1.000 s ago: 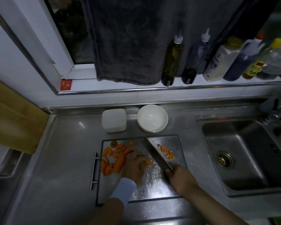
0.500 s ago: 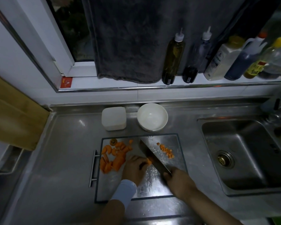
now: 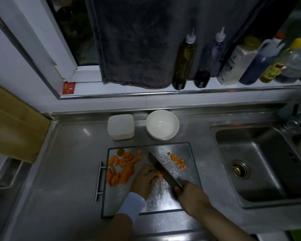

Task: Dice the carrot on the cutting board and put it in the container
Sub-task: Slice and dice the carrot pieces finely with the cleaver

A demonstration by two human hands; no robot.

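Note:
A glass cutting board (image 3: pixel 189 197) with a metal handle lies on the steel counter. Orange carrot chunks (image 3: pixel 122 168) are heaped on its left part; a small pile of diced carrot (image 3: pixel 178 161) lies at its upper right. My left hand (image 3: pixel 144 181) presses a carrot piece (image 3: pixel 160 175) against the board. My right hand (image 3: pixel 191 197) grips the handle of a cleaver (image 3: pixel 162 166), whose blade rests diagonally right beside the left fingers. A white square container (image 3: pixel 121 126) and a white bowl (image 3: pixel 162 125) stand behind the board.
A steel sink (image 3: pixel 261 164) lies to the right. Several bottles (image 3: pixel 184 60) line the window ledge, with a dark towel (image 3: pixel 137 40) hanging above. A wooden board (image 3: pixel 12 124) leans at the left wall.
The cleaver and both hands have shifted slightly toward the board's middle while chopping; the held carrot piece looks shorter.

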